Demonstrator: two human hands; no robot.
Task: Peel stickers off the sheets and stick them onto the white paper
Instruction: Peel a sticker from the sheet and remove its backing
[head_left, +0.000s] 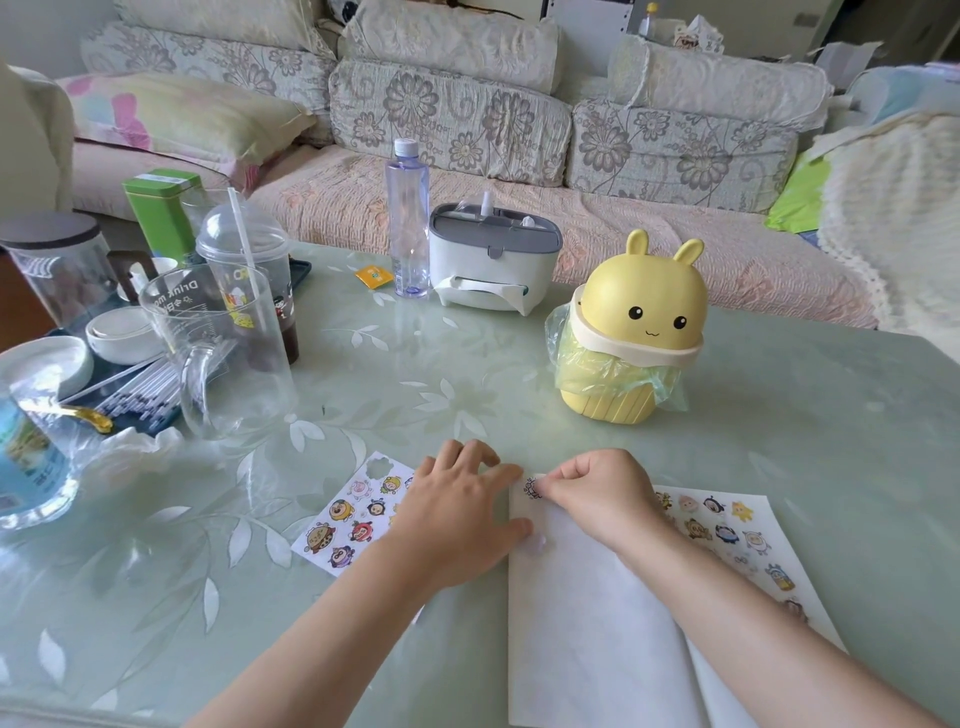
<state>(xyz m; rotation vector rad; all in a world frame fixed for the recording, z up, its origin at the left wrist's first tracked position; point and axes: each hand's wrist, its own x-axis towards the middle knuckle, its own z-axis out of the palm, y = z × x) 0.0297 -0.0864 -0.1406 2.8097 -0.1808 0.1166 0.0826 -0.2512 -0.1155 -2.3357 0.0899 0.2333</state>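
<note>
head view: sticker (531, 488) sits at the far left corner of the white paper (597, 639), pinched between the thumb and curled fingers of the right hand (597, 501). judged: featherweight, limp, tacky underneath, likely to curl or fold onto itself; best held by its very edge, then smoothed down. left hand (457, 525) lies flat, fingers spread, gripping nothing; fingertips on the paper's left edge, palm over the left sticker sheet (340, 522). second sticker sheet (727, 535) lies at the paper's right side, partly under the right forearm.
</note>
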